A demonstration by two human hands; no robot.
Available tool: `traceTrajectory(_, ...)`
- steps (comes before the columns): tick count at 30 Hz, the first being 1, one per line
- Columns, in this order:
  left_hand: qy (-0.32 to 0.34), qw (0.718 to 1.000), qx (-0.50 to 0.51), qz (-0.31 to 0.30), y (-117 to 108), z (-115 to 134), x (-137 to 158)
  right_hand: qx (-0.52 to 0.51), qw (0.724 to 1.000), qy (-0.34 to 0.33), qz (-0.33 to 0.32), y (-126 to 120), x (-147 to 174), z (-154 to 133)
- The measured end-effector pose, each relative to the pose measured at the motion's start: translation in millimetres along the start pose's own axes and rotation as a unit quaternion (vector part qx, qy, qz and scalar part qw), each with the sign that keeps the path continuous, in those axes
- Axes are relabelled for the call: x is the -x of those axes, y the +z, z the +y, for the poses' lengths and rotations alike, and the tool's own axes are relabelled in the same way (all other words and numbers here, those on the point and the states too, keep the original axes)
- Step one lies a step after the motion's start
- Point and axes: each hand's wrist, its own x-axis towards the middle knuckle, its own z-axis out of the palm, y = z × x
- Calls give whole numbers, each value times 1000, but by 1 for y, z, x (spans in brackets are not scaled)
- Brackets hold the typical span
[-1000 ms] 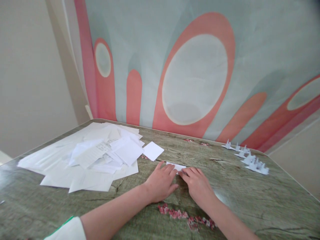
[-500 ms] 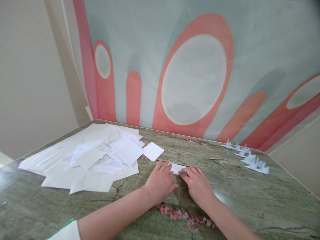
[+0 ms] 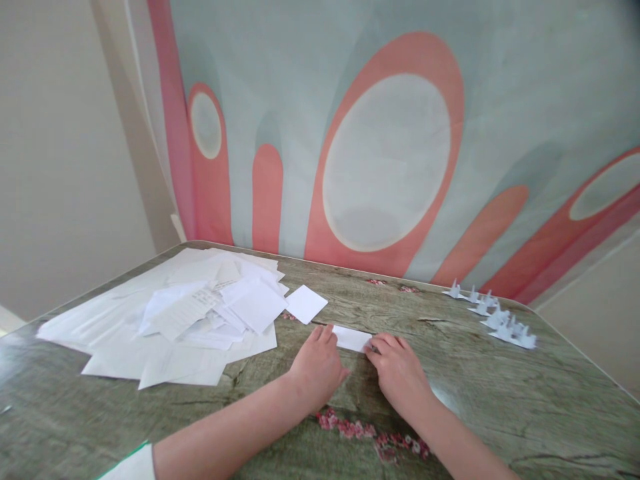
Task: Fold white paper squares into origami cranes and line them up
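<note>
Paper strip (image 3: pixel 351 339), ends partly hidden by hands (image 3: pixel 316 368), sleeve (image 3: pixel 134 465) cut off

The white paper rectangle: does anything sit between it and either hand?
Nothing visible does. The left hand is at the left end of the white paper rectangle, the right hand at its right end. The square sheet lies farther back, leftward.
</note>
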Motion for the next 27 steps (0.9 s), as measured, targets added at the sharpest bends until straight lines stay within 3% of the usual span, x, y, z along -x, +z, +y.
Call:
traceTrajectory(7,-9,1000,3,9,1,2,-2,-15,999,11,36,7,1,1)
traceTrajectory(11,-7,1000,15,19,3,3,-3,-70,991,19,112,14,2,5)
traceTrajectory(15,3,998,37,43,8,0,-4,-138,972,76,173,24,1,17)
traceTrajectory(20,7,995,89,45,10,-9,-7,-247,952,85,159,42,-5,30)
traceTrajectory(27,3,996,81,35,11,-9,-6,-287,943,77,151,47,-5,31)
